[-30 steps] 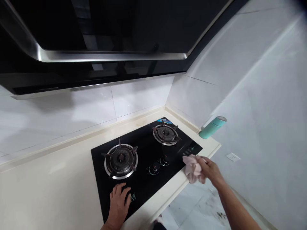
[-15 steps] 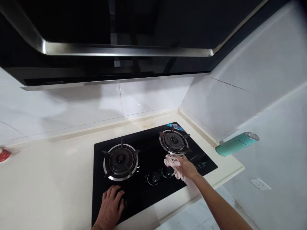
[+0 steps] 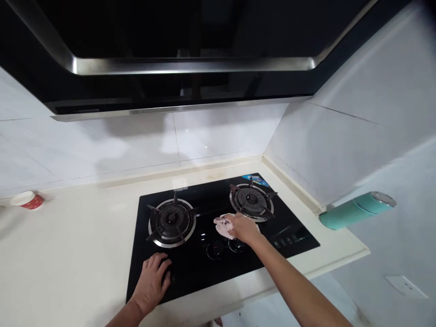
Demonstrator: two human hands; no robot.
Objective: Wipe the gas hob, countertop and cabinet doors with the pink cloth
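Observation:
A pale pink cloth (image 3: 225,225) is bunched under my right hand (image 3: 243,228), whose fingers grip it against the black glass of the gas stove (image 3: 190,277). This hand is between the two burners, just behind the control knobs (image 3: 215,250) and close to the right burner (image 3: 252,200). My left hand (image 3: 151,281) rests on the stove's front left part, fingers spread and slightly bent, holding nothing. In front of its fingertips is the left burner (image 3: 172,219) with its dark pan support.
A black range hood (image 3: 190,86) hangs low over the stove. On the counter's right edge stands a teal cylindrical bottle (image 3: 354,210), and a red and white paper cup (image 3: 32,200) is at the far left. A wall socket (image 3: 405,286) is at lower right.
My right hand has moved the cloth leftward and a little back, away from the right knob. My left hand stays on the stove. The view has shifted, bringing the whole paper cup into sight.

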